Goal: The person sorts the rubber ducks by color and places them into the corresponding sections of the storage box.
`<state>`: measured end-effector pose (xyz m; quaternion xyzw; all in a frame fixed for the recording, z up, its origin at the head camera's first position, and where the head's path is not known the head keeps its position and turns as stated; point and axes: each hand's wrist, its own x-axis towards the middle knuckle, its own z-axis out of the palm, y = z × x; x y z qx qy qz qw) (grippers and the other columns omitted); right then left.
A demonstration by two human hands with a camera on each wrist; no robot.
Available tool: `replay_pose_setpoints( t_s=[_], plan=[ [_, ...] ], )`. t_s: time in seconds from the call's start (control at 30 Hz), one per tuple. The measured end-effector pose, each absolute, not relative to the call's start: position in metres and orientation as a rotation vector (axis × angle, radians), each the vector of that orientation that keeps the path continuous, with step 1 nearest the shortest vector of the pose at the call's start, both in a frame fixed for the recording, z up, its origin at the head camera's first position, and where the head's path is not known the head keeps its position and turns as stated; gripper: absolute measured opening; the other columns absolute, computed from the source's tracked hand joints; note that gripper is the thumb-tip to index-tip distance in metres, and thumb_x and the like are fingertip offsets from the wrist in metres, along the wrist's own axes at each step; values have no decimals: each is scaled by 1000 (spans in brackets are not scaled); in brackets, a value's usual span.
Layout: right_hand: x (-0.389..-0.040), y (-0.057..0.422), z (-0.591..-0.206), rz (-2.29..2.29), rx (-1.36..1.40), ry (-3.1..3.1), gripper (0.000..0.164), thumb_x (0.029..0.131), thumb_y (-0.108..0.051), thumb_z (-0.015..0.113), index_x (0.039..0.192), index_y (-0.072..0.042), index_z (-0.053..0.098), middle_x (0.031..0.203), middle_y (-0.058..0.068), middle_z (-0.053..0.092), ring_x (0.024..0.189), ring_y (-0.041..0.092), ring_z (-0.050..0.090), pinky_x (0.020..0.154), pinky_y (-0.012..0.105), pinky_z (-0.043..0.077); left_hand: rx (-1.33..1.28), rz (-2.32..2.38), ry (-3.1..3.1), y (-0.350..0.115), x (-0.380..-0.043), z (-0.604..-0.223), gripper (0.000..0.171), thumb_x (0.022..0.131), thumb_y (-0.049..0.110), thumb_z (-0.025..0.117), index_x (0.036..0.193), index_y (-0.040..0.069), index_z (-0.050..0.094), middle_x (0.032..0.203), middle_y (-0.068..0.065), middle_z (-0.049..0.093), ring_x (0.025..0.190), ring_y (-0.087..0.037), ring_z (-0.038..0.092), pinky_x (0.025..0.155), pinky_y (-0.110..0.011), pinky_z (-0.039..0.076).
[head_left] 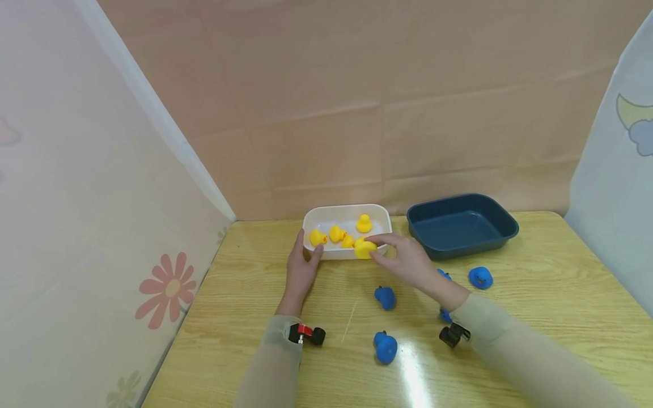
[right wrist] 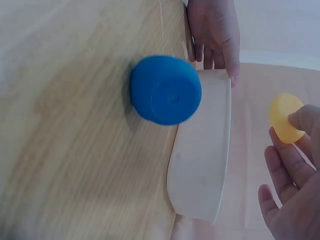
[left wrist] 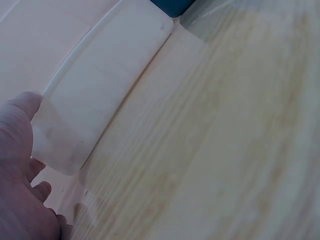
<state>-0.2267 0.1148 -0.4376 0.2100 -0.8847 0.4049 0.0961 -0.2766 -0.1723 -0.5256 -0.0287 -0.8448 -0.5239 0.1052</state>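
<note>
My left hand (head_left: 302,272) holds the near left corner of a white plastic tray (head_left: 334,255), its thumb at the front rim and its fingers along the outer side. Several yellow rubber ducks, one of them a duck (head_left: 364,223) at the back, lie inside. With thumb and fingertips, my right hand (head_left: 408,262) pinches another yellow rubber duck (right wrist: 285,118) above the tray's front right rim. In the right wrist view, a blue rubber duck (right wrist: 166,91) on the table overlaps the tray's front wall.
A dark blue tray (head_left: 461,247) stands right of the white one. Several blue ducks are spread over the wooden table (head_left: 245,317), including one duck (head_left: 385,348) at the front and one duck (head_left: 481,277) at right; the right forearm partly covers two. Fabric walls enclose the table.
</note>
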Motion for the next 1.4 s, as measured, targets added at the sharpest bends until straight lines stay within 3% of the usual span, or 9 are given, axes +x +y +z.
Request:
replay_pose_setpoints(
  t_s=[0.1,0.23,0.43,0.67,1.0,1.2,1.4],
  plan=[
    [-234,117,-437,1149,588,-2633,31,103,-15,79,134,-10,80,130,11,79,82,30,66,64,38,48,-89,-1544,-2484,-172,-276,-525,82,113,41,65,176,8,25,179,-13,31,165,-31,29,133,-50,26],
    [-245,121,-436,1078,524,-2664,31,104,-17,78,134,-9,80,124,11,80,98,37,71,72,43,50,-95,-1542,-2476,-172,-275,-524,82,113,41,66,175,7,26,178,-16,33,164,-33,31,133,-52,27],
    [-259,123,-434,1034,444,-2716,31,105,-20,77,135,-10,80,123,12,80,101,36,71,67,40,47,-81,-1525,-2483,-172,-274,-523,81,113,40,66,175,6,26,177,-16,34,164,-34,32,132,-52,27],
    [-271,121,-433,995,421,-2742,31,105,-23,77,134,-13,81,122,12,79,71,24,60,57,37,42,-90,-1528,-2476,-171,-274,-522,80,113,38,66,175,5,27,177,-17,34,164,-34,31,133,-51,26],
    [-283,121,-438,936,397,-2778,27,103,-22,78,128,-12,82,115,13,79,55,21,48,51,35,37,-86,-1531,-2479,-171,-274,-525,81,113,39,67,175,6,27,177,-17,34,163,-36,32,132,-55,28],
    [-289,121,-443,905,389,-2766,22,102,-22,81,123,-13,83,111,10,80,78,25,66,62,39,51,-67,-1538,-2491,-172,-275,-526,81,113,39,67,176,8,26,178,-14,33,164,-32,31,132,-51,27],
    [-295,122,-447,900,358,-2779,24,103,-22,80,124,-13,83,115,11,80,91,29,71,74,46,56,-72,-1546,-2481,-172,-272,-523,81,112,38,68,175,7,27,178,-15,33,164,-34,31,132,-53,27]
  ],
)
